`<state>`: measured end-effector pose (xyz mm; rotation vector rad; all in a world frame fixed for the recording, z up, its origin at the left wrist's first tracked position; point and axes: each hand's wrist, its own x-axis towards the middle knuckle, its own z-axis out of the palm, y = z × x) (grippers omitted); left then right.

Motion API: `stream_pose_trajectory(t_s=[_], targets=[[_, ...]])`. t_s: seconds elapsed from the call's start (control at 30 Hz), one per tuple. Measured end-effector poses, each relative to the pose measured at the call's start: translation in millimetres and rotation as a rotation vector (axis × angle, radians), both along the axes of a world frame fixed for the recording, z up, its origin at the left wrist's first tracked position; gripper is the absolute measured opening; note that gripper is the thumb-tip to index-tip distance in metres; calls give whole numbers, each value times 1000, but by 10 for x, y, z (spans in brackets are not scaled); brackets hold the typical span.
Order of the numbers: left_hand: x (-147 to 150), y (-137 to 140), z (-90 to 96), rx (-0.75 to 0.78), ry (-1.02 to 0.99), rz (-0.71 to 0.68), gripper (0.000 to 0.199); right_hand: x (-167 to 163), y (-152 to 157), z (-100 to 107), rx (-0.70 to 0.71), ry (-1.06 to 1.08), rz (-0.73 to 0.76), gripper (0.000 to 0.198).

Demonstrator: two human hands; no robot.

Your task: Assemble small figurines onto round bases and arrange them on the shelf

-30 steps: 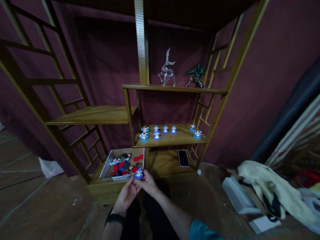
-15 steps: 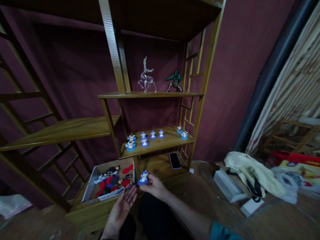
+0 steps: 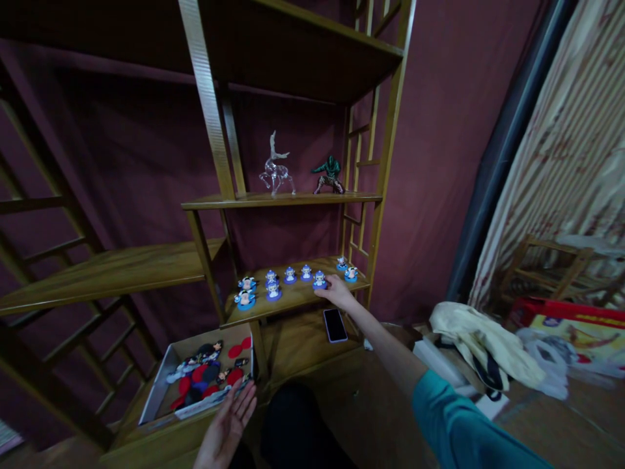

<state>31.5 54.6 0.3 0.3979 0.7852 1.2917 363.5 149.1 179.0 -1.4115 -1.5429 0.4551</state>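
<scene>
My right hand [image 3: 336, 293] reaches to the middle shelf [image 3: 303, 297], its fingers closed on a small purple-and-white figurine [image 3: 319, 280] with a round base. The figurine is at the shelf surface; I cannot tell whether its base touches the wood. Left of it stand several similar purple figurines [image 3: 290, 275], and at the left end two blue-based figurines [image 3: 245, 299]. Two more blue-based figurines [image 3: 350, 274] stand at the right end. My left hand [image 3: 232, 413] is open, palm up, beside the near edge of a cardboard box [image 3: 161, 384] of figurine parts and red discs.
A clear deer figure [image 3: 277, 170] and a green-topped action figure [image 3: 330, 174] stand on the shelf above. Below the middle shelf lies a phone [image 3: 334, 325]. On the floor at right are a cream cloth [image 3: 488, 339], a plastic bag [image 3: 544, 365] and a red box [image 3: 586, 332].
My right hand has carried the purple figurine from near the box up and right to the middle shelf. My left hand stays open by the box. The view has shifted slightly.
</scene>
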Motion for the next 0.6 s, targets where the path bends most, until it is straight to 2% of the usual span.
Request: stream_pose_trajectory(t_s=[0.27,0.4,0.6], targets=[[-15,15,-18,-8,25,10,46,121,247,-22,-116,-323,-121,42],[-5,7,-4,-1,50,-5,46,139,283,-37,-164,-400,-120,43],[-15,-8,26,18,36,-37,49,156,280,58,-213,-427,-86,44]])
